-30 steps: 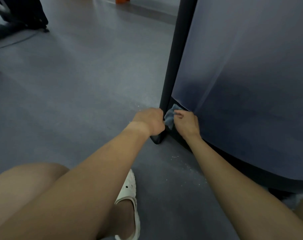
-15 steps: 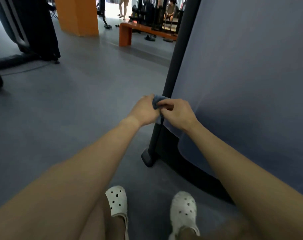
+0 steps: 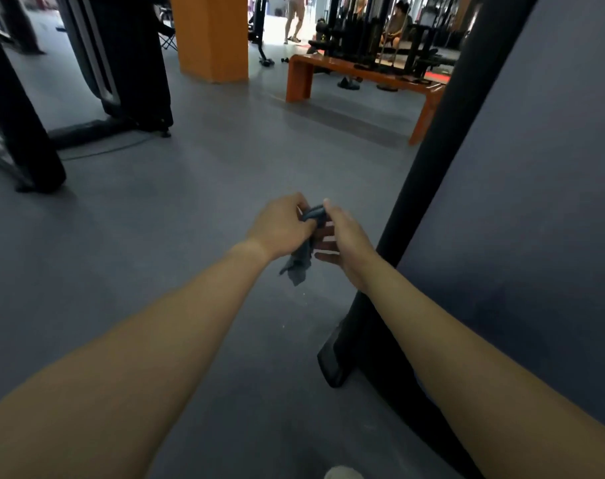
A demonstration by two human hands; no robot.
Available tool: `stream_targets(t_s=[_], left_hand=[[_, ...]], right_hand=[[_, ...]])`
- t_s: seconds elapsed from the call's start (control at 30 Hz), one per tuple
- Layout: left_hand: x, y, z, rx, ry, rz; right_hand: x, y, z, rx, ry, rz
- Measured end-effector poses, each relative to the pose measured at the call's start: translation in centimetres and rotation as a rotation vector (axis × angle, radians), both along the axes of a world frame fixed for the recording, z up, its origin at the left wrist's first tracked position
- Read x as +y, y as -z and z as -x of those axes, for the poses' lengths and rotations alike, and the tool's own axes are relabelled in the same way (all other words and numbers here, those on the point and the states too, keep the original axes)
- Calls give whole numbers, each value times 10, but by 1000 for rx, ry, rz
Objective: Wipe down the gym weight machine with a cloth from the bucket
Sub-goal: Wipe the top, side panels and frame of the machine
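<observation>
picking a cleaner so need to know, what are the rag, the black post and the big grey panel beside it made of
Rag: soft woven cloth, probably microfibre; it hangs limp and creased from the left hand.
Black post: looks like painted or powder-coated metal tube, smooth with a dull sheen.
Grey panel: matte and even, likely plastic or coated sheet; the picture cannot settle which.

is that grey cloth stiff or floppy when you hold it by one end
Likely floppy: the cloth sags in loose folds below the left hand that pinches its top. Probably light too, since a fingertip pinch holds it while the right hand is open beside it. Wetness cannot be told.
</observation>
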State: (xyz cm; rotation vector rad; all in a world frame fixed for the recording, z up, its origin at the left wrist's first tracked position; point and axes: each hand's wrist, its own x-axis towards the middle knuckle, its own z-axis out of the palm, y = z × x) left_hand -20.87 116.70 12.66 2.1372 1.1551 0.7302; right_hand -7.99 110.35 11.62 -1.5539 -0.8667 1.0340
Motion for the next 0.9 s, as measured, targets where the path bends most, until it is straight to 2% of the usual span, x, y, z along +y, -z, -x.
stream_targets(t_s=[0.13, 0.23, 0.3, 0.43, 0.57, 0.67, 0.9], left_hand=[[72, 24, -20, -8, 70, 82], [114, 12, -26, 139, 155, 143], [136, -22, -17, 253, 143, 172], [182, -117, 7, 386, 68, 234], [220, -223, 35, 323, 12, 288], [235, -307, 59, 274, 54, 296], [272, -501, 95, 405, 171, 303]], right_hand=[[84, 24, -5, 302, 21, 3], [132, 21, -10, 309, 118, 38], [156, 0, -9, 278, 186, 101], [191, -96, 2, 152, 170, 223], [224, -207, 28, 125, 168, 237], [239, -290, 53, 120, 117, 246], [272, -490, 93, 109, 174, 172]])
